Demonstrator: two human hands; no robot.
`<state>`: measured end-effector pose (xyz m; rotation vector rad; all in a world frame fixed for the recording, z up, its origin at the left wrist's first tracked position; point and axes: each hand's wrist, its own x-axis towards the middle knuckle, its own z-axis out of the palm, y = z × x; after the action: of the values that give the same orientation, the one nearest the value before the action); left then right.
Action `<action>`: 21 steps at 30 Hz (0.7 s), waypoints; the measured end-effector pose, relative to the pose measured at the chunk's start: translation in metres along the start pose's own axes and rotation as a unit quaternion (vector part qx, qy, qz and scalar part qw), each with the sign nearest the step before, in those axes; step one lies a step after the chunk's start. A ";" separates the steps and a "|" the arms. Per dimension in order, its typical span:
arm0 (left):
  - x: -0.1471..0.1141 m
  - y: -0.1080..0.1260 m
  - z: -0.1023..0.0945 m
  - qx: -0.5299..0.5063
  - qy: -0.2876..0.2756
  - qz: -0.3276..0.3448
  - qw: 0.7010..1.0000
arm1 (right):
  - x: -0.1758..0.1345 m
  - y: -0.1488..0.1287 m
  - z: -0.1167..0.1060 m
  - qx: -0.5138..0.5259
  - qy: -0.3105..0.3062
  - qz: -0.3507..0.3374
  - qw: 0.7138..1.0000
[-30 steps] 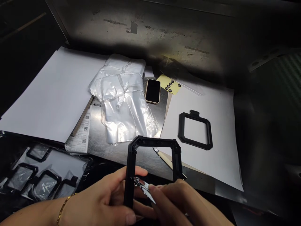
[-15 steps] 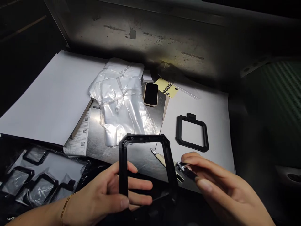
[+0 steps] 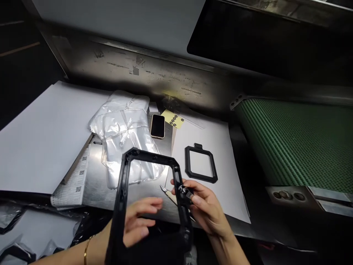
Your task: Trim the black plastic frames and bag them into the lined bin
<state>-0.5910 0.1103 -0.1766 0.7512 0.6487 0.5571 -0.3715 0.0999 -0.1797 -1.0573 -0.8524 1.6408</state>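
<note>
A black rectangular frame [image 3: 152, 157] with cut corners stands tilted in front of me, its inner channel showing. My left hand [image 3: 142, 219] is behind its left bar, fingers stretched through the opening; the thumb is hidden, and the frame seems to rest in this hand. My right hand [image 3: 208, 206] pinches a small glossy black part [image 3: 186, 194] between thumb and fingers, against the frame's right bar. Beyond it, a second black frame [image 3: 188, 162] with a tab on top lies on white sheets [image 3: 226, 198]. A craft knife [image 3: 169, 195] lies partly hidden behind the held frame.
Tied clear plastic bags [image 3: 124, 129] lie mid-table beside a phone [image 3: 158, 126] and a yellow sticker sheet [image 3: 176, 120]. A large white sheet stack [image 3: 41, 140] is at left, with bagged black frames [image 3: 16, 254] below. A green conveyor belt [image 3: 298, 143] runs at right.
My view has swung right and up, showing the conveyor belt. My right hand has brought the small part from beside the frame to its right bar. The frame has tilted and come closer.
</note>
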 end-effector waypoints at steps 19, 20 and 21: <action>-0.036 0.016 0.011 -0.006 -0.080 -0.090 0.993 | -0.031 -0.040 0.040 -0.582 0.003 -0.250 0.774; -0.038 0.015 0.012 0.006 -0.076 -0.087 0.993 | -0.035 -0.037 0.047 -0.591 -0.020 -0.269 0.761; -0.039 0.013 0.013 0.013 -0.075 -0.080 0.994 | -0.038 -0.035 0.054 -0.596 -0.030 -0.281 0.752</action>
<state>-0.6112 0.0866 -0.1462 0.7511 0.5716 0.3426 -0.4033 0.0708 -0.1183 -1.3289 -2.1450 0.4683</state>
